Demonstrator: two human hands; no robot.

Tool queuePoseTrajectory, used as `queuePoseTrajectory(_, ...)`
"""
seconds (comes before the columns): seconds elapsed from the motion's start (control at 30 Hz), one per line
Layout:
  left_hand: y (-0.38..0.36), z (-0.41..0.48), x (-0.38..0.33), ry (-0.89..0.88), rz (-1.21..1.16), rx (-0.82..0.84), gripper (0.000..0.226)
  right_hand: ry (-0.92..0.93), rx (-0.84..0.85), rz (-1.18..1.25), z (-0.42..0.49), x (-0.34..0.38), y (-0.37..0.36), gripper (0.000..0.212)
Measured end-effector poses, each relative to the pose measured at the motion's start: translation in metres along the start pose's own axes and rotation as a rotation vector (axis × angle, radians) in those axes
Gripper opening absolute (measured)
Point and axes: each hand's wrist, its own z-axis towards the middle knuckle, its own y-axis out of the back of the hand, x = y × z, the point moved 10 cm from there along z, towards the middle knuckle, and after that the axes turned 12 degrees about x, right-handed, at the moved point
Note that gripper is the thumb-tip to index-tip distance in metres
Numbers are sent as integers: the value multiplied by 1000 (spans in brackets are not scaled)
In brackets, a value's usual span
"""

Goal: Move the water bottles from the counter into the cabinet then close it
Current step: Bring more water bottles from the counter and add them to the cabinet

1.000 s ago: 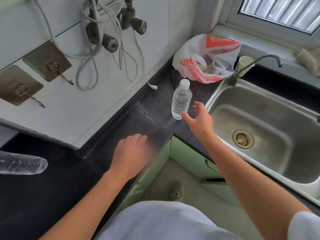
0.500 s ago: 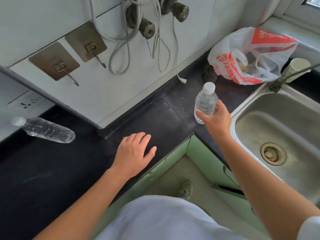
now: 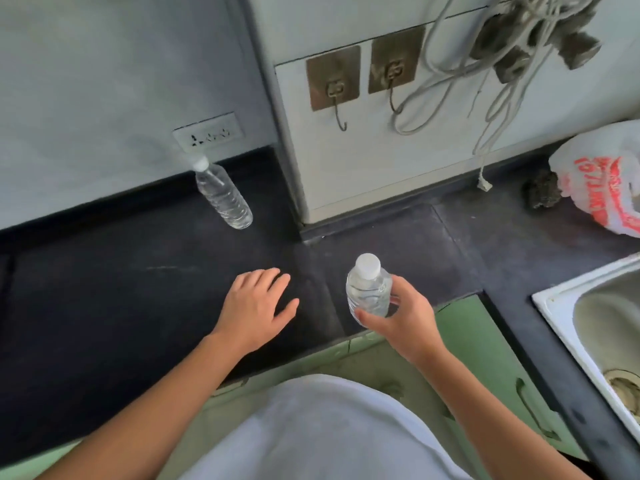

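A person stands at a black L-shaped counter [image 3: 121,289] above pale green cabinet doors [image 3: 460,327], with a steel sink [image 3: 588,317] at right. The right hand [image 3: 401,317] has thumb and fingers wrapped round 1 clear, white-capped water bottle [image 3: 369,289], upright over the counter's front edge. The left hand [image 3: 256,306] lies flat on the counter, fingers straight. A 2nd bottle [image 3: 223,195] sits near the wall, below a wall socket [image 3: 209,133]. 2 hooks [image 3: 333,77] hang on the white wall. Red lettering on a plastic bag [image 3: 602,181] is too blurred to read.
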Motion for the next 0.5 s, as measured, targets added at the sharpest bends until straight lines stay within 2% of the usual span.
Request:
queuePoseTrajectory(0.27, -22, -35, 113, 92, -49, 8, 58, 6, 74, -81, 30, 62, -93, 63)
queuePoseTrajectory(0.5, -21, -13, 193, 118, -106, -45, 62, -5, 54, -120, 54, 101, -150, 65)
